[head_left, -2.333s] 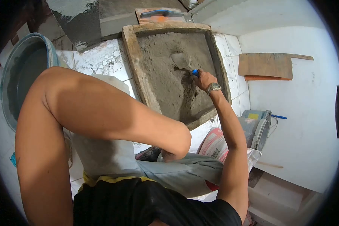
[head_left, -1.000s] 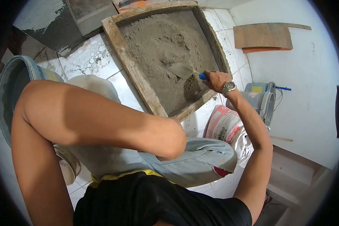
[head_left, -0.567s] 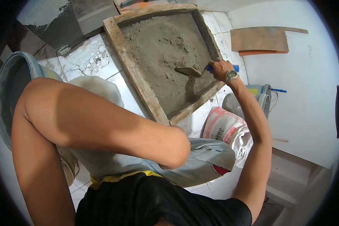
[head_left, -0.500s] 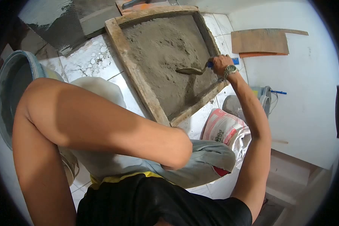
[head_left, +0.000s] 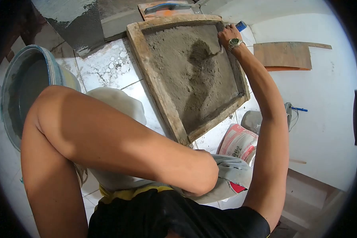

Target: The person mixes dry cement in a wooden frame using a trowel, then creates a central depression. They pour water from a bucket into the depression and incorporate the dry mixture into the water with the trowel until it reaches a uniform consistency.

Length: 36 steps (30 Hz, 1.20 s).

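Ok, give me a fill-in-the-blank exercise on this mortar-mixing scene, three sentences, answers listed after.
1. The right hand grips a trowel with a ____ handle at the far corner of the wooden tray.
2. The tray holds grey ____.
3. The big bucket stands on the tray's ____ side, on the tiled floor.

Missing words: blue; mortar; left

One head-worn camera is looking steeply down and forward over the person's own chest and arms. It is sitting close above the bent left arm [head_left: 107, 139], while the tray [head_left: 154, 83] is lying farther off on the floor [head_left: 107, 67]. A dark round fisheye border is ringing the view.
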Tool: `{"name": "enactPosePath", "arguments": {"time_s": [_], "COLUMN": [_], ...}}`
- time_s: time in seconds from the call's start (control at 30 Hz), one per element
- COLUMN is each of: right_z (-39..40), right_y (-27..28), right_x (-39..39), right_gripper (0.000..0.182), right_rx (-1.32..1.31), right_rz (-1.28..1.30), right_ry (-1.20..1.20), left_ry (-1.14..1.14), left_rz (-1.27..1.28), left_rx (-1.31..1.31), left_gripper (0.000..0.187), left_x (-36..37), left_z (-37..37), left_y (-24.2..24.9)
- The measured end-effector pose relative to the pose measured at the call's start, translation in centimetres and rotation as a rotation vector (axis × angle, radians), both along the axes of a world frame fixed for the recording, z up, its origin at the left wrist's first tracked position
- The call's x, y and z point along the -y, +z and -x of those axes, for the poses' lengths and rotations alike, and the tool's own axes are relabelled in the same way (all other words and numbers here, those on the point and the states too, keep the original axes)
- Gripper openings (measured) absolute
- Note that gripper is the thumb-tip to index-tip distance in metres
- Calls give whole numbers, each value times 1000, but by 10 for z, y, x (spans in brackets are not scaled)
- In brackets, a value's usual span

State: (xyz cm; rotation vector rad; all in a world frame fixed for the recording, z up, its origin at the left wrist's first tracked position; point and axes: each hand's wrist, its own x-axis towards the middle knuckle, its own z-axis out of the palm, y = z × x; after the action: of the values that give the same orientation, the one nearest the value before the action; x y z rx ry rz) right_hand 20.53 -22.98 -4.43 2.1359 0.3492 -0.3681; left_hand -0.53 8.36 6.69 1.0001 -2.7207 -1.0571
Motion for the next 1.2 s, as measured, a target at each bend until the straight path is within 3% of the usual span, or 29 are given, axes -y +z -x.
{"name": "enactPosePath", "arguments": {"time_s": [0.13, 0.2, 0.27, 0.33, 0.4, 0.47, 0.53, 0.7, 0.9, 1.03, 1.1, 1.2], "right_z": [-1, 15, 33, 65, 102, 139, 162, 159, 108, 90, 90, 98], "right_y": [3, 15, 23, -12, -16, 7, 3, -34, -84, -80, -77, -74], "right_x": [-2, 6, 26, 96, 85, 31, 4, -23, -70, -96, -101, -101], "right_gripper": [21, 21, 28, 40, 46, 46, 45, 34, 27, 24, 23, 24], "right_rx": [103, 184, 82, -10, -102, -120, -92, 16, 115, 101, 22, -129], "right_rz": [-54, -171, -280, -665, -757, -1196, -1421, -1701, -1972, -2017, -1973, -1849], "right_ry": [37, -79, -330, -402, -627, -1099, -1408, -1887, -1841, -1854, -1814, -1696], "left_ry": [50, 86, 50, 8, 78, 91, 93, -14, 150, 114, 106, 125], "left_rz": [-55, 59, 31, 7, 63, 33, 0, -35, 84, 60, 157, 107], "left_rx": [54, 61, 72, 84, 29, 45, 60, 91, -19, 30, -78, -35], "left_gripper": [16, 15, 16, 16, 17, 16, 16, 16, 14, 15, 16, 16], "left_x": [4, 1, 1, -2, -8, -7, -4, 5, -10, -7, -10, -8], "left_z": [8, 5, -13, -21, -19, -17, -17, -23, -17, -7, -12, -11], "left_y": [-1, -8, 5, 5, -8, -6, -3, 6, -5, -11, -13, -11]}}
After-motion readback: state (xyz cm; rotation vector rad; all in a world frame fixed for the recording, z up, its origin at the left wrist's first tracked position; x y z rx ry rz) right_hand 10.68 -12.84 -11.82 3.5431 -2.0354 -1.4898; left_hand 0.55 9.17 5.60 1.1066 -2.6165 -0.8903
